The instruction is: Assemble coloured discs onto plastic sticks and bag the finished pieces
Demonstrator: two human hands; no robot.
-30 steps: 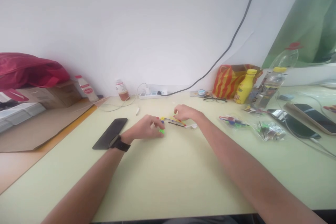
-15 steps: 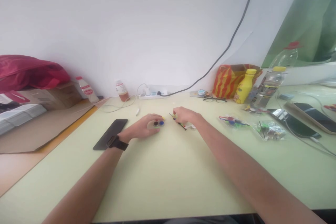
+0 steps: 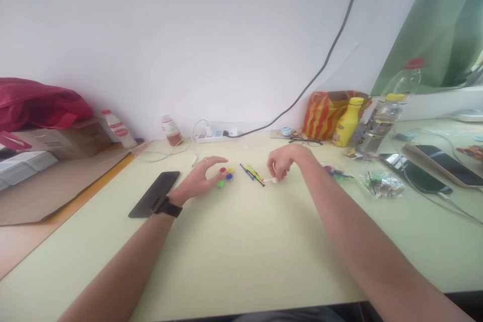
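- The step in hand, as I judge it, is setting out small coloured parts in groups on the bench (image 3: 241, 251): round ones by one hand, thin ones by the other.
- The left hand (image 3: 198, 178), left of the frame's middle, has its grip spread, with thumb and fingers apart. The thumb tip is at the red disc (image 3: 223, 170); whether it touches, I cannot tell.
- The yellow disc (image 3: 230, 170), blue disc (image 3: 230, 177) and green disc (image 3: 221, 184) sit close around it, near the centre. Being round, they show no long axis.
- The right hand (image 3: 285, 161), right of centre, is bent down at the wrist. Its grip seems to be pinching the white piece (image 3: 270, 180) against the bench.
- The white piece's narrow end points left, its long axis running nearly level across the frame, near the sticks' lower ends.
- The sticks (image 3: 252, 173) lie between the hands in a loose bundle, long axes slanting from upper left to lower right. A dark end shows lowest.
- The next move, I judge, calls for light fingertip work, turning the white piece without pushing the sticks askew.
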